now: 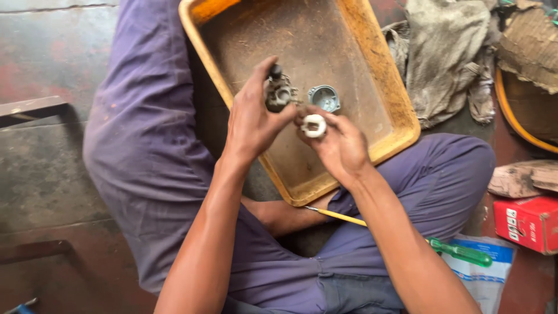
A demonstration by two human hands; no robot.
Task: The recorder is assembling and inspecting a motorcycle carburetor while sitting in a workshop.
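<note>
— Over the tray [383, 75], from the head camera, what are the two hands doing?

— The left hand [250, 119] holds a dark metal part [278, 96], greasy, with a black knob at its top; its fingers [263, 72] are clamped around the part's body. The right hand [340, 145] holds a small white ring [314, 125], fingers pinched together on it. The two pieces sit just beside each other, above the tray's floor, not joined.

— Anything already off the part?

— A grey round cap [324, 97] lies in the tray, just behind the hands, apart from both pieces. I judge the part is taken apart at least that far: cap loose, ring separate. Whether the ring is coming out or going in, I cannot tell.

— So how far along?

— Somewhere in the middle, I'd say. Three pieces are apart, and nothing is assembled. The tray holds only grime besides the cap.

— Tools?

— A screwdriver [459, 252] with a green handle rests across the person's right leg, untouched, near a white bag. A red box [526, 224] and some rags [447, 52] lie on the floor to the right, well apart from the hands.

— Where does the person sit?

— Cross-legged on the floor, in purple trousers, with the tray propped against the legs.
</note>
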